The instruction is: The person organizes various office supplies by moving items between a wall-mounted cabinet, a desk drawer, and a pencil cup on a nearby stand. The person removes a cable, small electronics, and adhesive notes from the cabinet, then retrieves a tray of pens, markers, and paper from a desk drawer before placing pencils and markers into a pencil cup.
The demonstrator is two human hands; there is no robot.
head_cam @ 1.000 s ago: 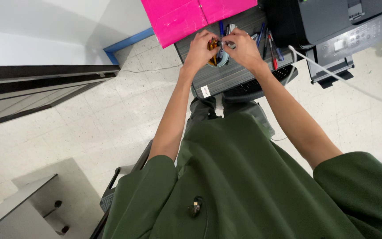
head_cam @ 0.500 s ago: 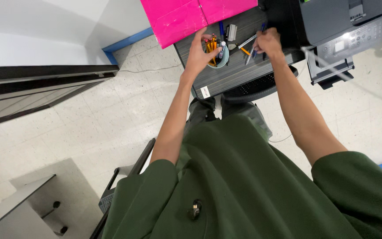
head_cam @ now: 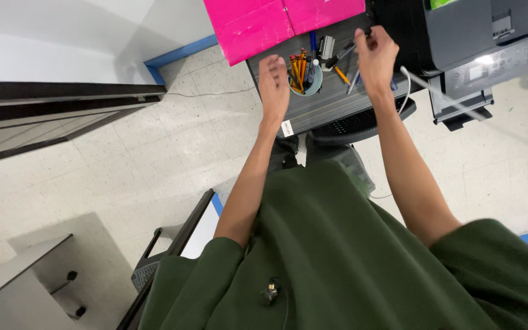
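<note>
Both arms reach forward: left hand (head_cam: 274, 82) open beside the pencil cup (head_cam: 307, 78), right hand (head_cam: 374, 56) pinching a pen (head_cam: 349, 49).

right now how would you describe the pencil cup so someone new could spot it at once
Start at the small grey desk at the top of the view, between the bright pink board and the dark printer. The cup stands near the desk's middle, just right of the left hand. It is the only round, pale blue container there, stuffed with upright orange pencils, while other pens lie flat.

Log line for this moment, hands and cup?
left hand: open beside pencil cup | right hand: gripping a pen | desk: loose pens
</note>
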